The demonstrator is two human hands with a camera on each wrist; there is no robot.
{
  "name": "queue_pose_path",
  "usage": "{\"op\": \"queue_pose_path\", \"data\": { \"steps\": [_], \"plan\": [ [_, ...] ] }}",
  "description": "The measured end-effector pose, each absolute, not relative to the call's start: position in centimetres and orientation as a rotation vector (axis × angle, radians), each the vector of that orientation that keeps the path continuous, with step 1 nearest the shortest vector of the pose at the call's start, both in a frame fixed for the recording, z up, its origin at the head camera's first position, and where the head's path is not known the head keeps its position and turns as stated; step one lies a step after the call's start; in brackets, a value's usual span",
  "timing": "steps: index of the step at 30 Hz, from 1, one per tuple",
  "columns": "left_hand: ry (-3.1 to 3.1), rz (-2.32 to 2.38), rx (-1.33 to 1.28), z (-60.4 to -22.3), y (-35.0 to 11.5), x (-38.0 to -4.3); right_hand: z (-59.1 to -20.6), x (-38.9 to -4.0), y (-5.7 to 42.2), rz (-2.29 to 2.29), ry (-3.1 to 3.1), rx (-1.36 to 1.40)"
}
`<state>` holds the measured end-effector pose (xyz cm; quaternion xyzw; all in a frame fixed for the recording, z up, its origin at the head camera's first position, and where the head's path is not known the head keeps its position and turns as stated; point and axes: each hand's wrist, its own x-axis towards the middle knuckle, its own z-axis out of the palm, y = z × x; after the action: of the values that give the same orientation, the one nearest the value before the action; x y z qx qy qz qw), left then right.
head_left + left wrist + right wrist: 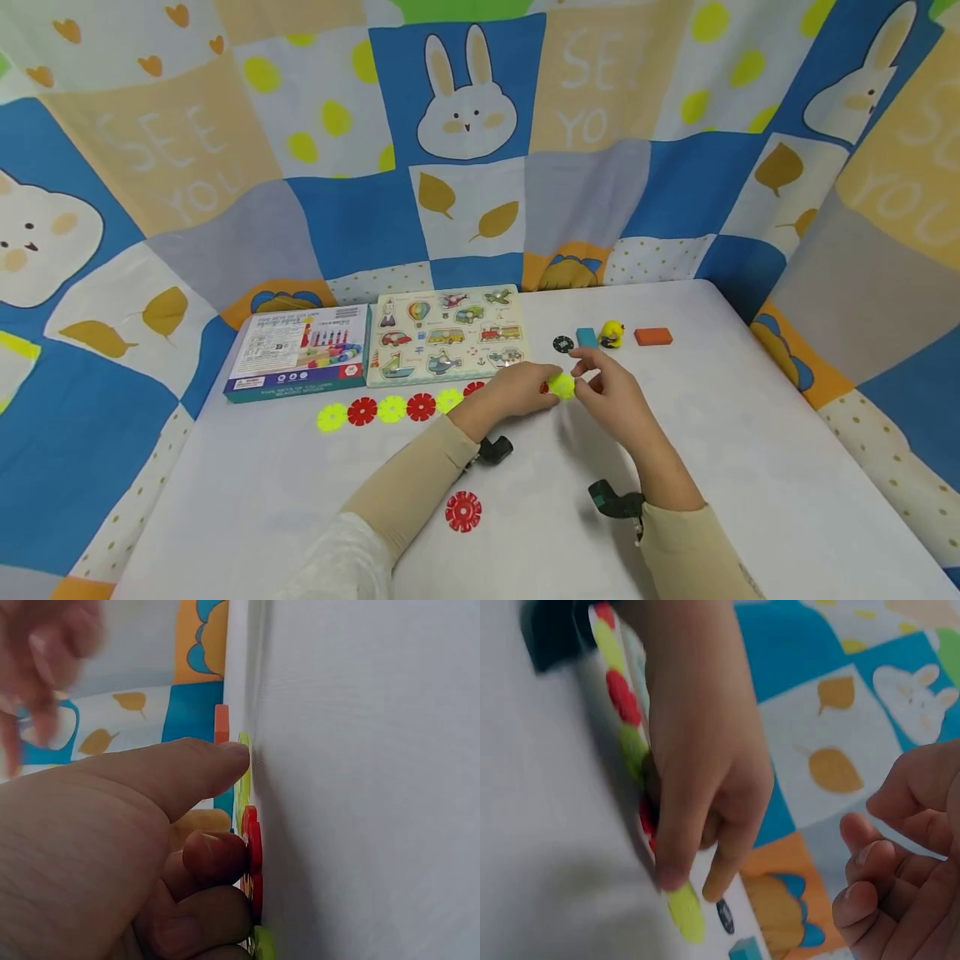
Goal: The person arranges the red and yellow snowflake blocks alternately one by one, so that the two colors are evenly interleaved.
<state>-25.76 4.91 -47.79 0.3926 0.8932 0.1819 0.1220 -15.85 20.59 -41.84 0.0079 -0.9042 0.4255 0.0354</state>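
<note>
A row of snowflake discs in alternating yellow-green and red runs along the table, with a red disc (362,411) near its left end. My left hand (517,390) is at the right end of the row. Its straight thumb (217,761) touches the last yellow-green disc (562,386), and its index finger extends along the far side. The other fingers curl beside red discs (255,847), partly hiding them. Just right of that disc, my right hand (611,400) is raised with loosely curled fingers (862,900) and nothing between them.
Behind the row lie a boxed set (296,354) and a vehicle picture board (450,333). A black disc (563,344), blue block (587,337), yellow figurine (611,334) and orange block (653,337) stand beyond my hands. One loose red disc (463,512) lies nearer me.
</note>
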Motion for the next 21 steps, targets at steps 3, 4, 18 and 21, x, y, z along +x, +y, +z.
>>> {"op": "queue_pose_path", "data": {
  "steps": [3,4,18,21],
  "plan": [
    [2.595,0.552,1.153,-47.9,5.0,-25.7,-41.1,-13.7,19.4,1.306,-2.746,0.14],
    [2.598,0.551,1.152,-47.9,5.0,-25.7,-41.0,-13.0,19.0,1.307,-2.744,0.196],
    [2.623,0.501,1.119,-48.0,4.9,-25.8,-44.8,-7.9,10.0,1.318,-3.051,0.979],
    [2.628,0.497,1.127,-48.1,5.0,-25.7,-46.0,-7.4,8.6,1.093,-3.098,1.037]
  ]
}}
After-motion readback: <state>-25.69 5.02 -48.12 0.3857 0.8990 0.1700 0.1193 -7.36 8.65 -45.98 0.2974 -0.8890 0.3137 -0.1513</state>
